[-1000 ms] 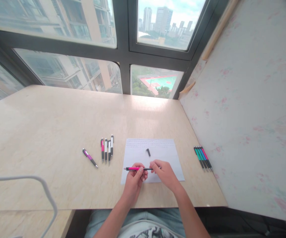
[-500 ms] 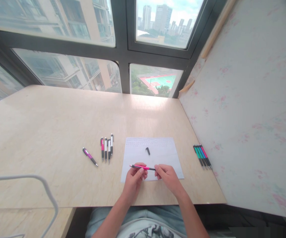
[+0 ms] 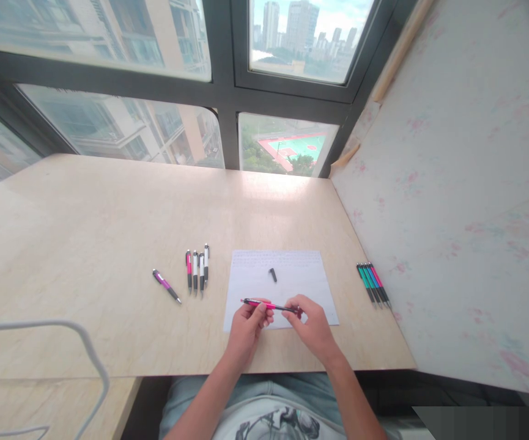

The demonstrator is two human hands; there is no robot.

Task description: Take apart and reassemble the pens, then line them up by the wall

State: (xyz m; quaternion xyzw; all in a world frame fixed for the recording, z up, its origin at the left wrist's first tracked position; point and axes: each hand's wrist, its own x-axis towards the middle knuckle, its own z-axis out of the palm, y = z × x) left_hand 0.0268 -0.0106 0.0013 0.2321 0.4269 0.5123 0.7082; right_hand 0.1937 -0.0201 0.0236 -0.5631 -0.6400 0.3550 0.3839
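Note:
A pink pen [image 3: 268, 306] with a black front end lies across both hands above the paper, its front end to the right. My left hand [image 3: 249, 322] is closed around the barrel, thumb on top. The fingers of my right hand [image 3: 309, 324] are closed at the black front end; the very tip is hidden by them. Just beyond the hands, a small black piece [image 3: 272, 275], which looks like a pen clip or cap, rests on the white sheet of paper [image 3: 287, 267]. Faint handwriting runs along the sheet's top.
To the left lie a purple pen [image 3: 166, 286] and a row of pink and white pens [image 3: 195, 272]. Several green, blue and pink pens [image 3: 373, 284] lie by the wall at right. A white cable [image 3: 85, 345] loops over the desk [image 3: 108, 244] at lower left.
My right fingers have shifted slightly right and curled over the front end of the pen, showing more of its black part. The view has tipped a little; the left hand keeps its hold.

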